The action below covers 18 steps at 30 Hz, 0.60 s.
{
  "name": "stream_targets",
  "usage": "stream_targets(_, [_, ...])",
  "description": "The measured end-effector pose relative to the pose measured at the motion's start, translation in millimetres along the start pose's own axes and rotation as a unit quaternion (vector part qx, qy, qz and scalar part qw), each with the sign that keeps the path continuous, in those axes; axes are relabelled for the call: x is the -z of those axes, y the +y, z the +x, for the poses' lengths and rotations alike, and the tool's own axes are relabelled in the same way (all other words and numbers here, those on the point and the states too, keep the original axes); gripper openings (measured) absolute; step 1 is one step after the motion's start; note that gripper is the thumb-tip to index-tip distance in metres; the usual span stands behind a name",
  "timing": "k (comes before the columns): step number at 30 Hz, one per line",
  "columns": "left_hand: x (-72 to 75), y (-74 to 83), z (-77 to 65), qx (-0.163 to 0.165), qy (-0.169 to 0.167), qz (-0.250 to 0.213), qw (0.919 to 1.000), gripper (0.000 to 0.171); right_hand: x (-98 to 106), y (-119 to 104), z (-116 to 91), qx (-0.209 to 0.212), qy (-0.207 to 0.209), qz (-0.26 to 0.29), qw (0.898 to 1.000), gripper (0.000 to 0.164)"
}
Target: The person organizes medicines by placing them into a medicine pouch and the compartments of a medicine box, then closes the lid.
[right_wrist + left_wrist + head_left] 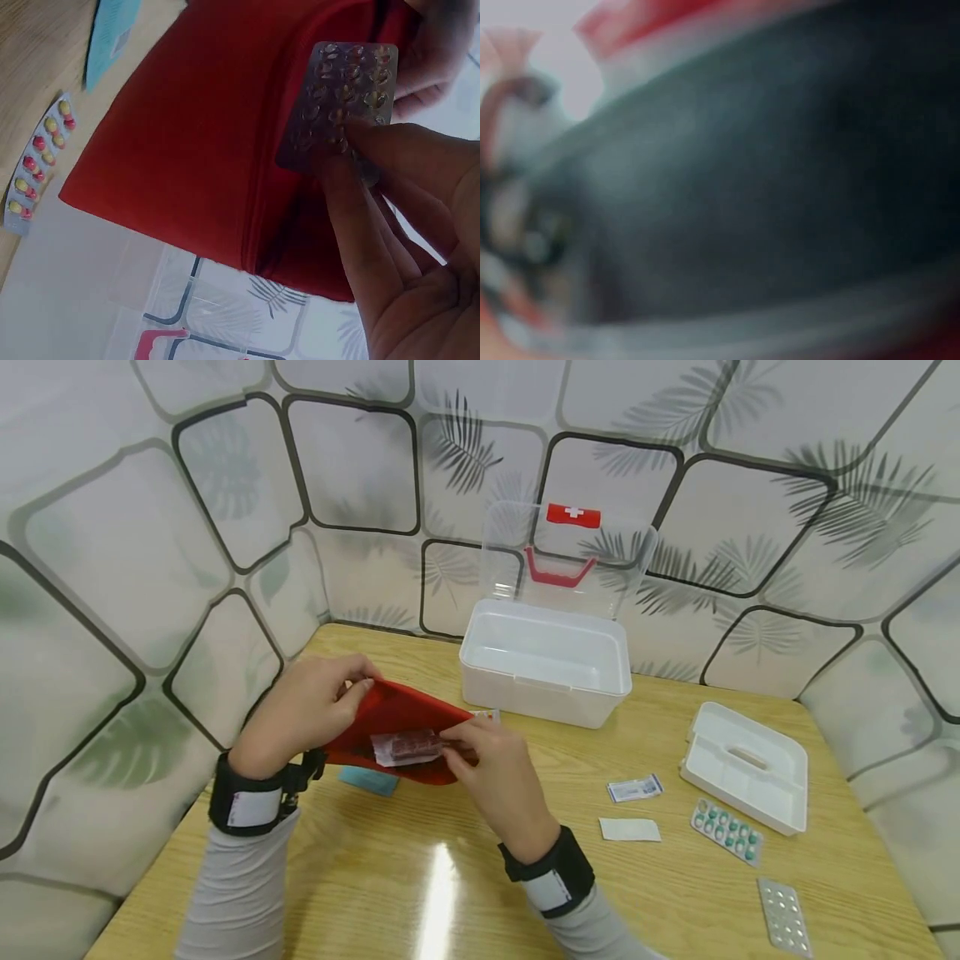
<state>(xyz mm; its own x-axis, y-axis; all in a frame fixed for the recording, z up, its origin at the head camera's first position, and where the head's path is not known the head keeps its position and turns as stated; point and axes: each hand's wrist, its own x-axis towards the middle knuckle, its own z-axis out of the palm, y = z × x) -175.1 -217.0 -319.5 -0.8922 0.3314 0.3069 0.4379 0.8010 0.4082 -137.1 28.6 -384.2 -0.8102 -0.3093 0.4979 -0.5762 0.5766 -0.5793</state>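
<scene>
Nearest, we see the right hand [504, 777] pinching a blister pack [352, 82] at the open mouth of the red pouch [180, 127]; just beyond, the left hand [315, 706] grips the pouch's rim at far left. We judge the step in hand as slipping the pack inside; the next move calls for release well within. Beyond stands the open white box [536, 692].
</scene>
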Motion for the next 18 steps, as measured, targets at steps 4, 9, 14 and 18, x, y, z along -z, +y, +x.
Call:
stream_targets(4, [-1.9,0.5,1.0,-0.004,0.001,0.007,1.0,0.016,-9,1,0,-0.005,-0.024,-0.029,0.999,0.017])
stream_targets(9, [-2.2,1.6,0.7,-0.005,0.0,0.006,1.0,0.016,-16,3,0,-0.005,-0.069,-0.038,0.997,0.017])
stream_targets(14, [-2.3,2.4,-0.1,-0.006,-0.005,0.004,1.0,0.016,-20,5,0,0.004,-0.093,-0.047,0.995,0.02])
stream_targets(18, [-2.7,1.7,0.2,-0.002,-0.009,0.002,1.0,0.016,-22,7,0,0.011,-0.116,-0.058,0.991,0.023])
